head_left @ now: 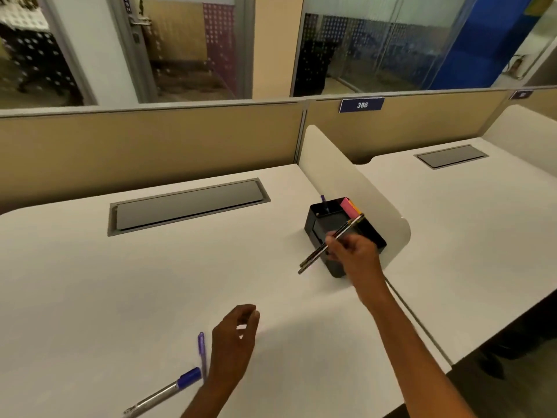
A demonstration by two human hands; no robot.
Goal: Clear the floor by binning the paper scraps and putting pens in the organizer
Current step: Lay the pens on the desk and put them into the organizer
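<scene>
A black desk organizer point(327, 226) stands on the white desk point(120, 282) against the curved divider, with a purple pen tip and pink and orange sticky notes poking out. My right hand point(354, 256) is shut on two dark pencils point(319, 253), held slanted over the organizer's front. My left hand point(233, 345) hovers low over the desk, fingers loosely curled, holding nothing. Just left of it lie a thin purple pen point(202, 354) and a silver marker with a blue cap point(164, 393).
A grey cable hatch point(187, 203) is set into the desk at the back. A tan partition with a "386" label point(361, 104) runs behind. A white divider point(355, 188) separates a second desk point(467, 212) on the right. Dark floor shows at lower right.
</scene>
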